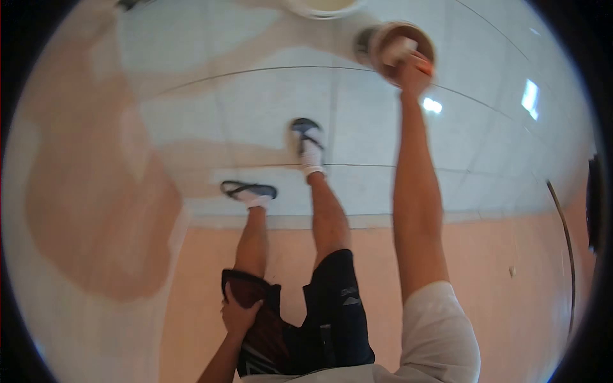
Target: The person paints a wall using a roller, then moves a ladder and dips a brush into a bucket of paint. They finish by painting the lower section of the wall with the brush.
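At the mouth of a brown bucket (403, 26), the right hand (416, 73) is closed around a pale, brush-like tool (398, 52); blur hides the exact finger placement, though a spot of orange shows by the fingers. The tool's pale end lies over or within the bucket's opening; how deep, I cannot tell. I take the step in hand to be loading or wetting the tool at the bucket. Drawing it out would call for a steady wrist and, if there is liquid inside, a wipe against the rim.

Beyond the bucket, a white tub (322, 14) is cut off by the upper edge of view. Both stand on pale floor tiles (268, 96). Well apart from them, the left hand (239, 315) rests on one leg of the black shorts (338, 300), thumb spread from the fingers, holding no tool. Dark sandals (305, 133) stand near the foot of a peach wall (498, 287).
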`<action>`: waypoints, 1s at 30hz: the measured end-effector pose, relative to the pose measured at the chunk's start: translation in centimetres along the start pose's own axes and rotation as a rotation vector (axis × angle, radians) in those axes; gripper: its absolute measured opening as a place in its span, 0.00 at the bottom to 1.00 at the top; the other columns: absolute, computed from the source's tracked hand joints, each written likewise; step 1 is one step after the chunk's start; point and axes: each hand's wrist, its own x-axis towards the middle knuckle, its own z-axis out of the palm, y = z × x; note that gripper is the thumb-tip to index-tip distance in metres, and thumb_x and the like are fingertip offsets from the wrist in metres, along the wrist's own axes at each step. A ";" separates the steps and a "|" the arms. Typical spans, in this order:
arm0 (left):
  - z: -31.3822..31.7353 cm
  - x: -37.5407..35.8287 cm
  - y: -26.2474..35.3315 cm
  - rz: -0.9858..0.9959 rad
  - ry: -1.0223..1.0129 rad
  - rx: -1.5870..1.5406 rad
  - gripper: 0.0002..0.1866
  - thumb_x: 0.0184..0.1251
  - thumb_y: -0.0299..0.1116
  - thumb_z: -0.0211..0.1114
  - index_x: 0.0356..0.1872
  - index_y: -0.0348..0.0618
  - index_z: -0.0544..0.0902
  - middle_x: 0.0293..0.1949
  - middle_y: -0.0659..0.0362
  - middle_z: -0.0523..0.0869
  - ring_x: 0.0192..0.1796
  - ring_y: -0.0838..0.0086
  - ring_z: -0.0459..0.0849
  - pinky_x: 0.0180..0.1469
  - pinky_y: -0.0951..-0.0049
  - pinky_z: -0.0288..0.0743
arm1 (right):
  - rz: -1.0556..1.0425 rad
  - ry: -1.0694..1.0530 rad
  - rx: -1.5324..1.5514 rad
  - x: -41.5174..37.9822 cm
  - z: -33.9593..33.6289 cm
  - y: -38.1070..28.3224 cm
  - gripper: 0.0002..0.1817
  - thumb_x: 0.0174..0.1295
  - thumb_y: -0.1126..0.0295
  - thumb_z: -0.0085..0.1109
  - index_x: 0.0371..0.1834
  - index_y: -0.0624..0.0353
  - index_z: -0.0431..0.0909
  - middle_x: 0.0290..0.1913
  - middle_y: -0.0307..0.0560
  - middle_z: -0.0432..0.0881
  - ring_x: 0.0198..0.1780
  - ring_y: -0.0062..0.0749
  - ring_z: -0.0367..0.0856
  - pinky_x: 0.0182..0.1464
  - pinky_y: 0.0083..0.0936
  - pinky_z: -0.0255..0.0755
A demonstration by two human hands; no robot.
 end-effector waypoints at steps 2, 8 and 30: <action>0.7 0.2 -1.4 0.062 0.044 -0.059 0.65 0.39 0.61 0.77 0.77 0.53 0.47 0.58 0.34 0.73 0.57 0.40 0.78 0.59 0.48 0.74 | -0.081 -0.176 -0.006 0.1 -3.0 3.4 0.12 0.63 0.71 0.54 0.43 0.64 0.85 0.44 0.48 0.86 0.45 0.36 0.84 0.46 0.31 0.79; -0.4 -0.3 -0.6 -0.101 -0.061 0.004 0.63 0.45 0.64 0.74 0.78 0.54 0.46 0.58 0.36 0.73 0.57 0.41 0.78 0.60 0.47 0.73 | 0.117 -0.243 0.345 -1.8 -7.5 -1.4 0.15 0.61 0.77 0.60 0.48 0.78 0.77 0.54 0.56 0.77 0.57 0.47 0.79 0.60 0.32 0.81; 0.8 -2.0 -7.3 -0.013 -0.115 -0.546 0.63 0.45 0.67 0.72 0.79 0.55 0.46 0.67 0.37 0.68 0.67 0.42 0.71 0.66 0.47 0.66 | 0.432 -0.843 1.187 -20.6 -9.7 -37.9 0.19 0.69 0.67 0.54 0.60 0.62 0.70 0.63 0.50 0.74 0.68 0.41 0.70 0.73 0.42 0.64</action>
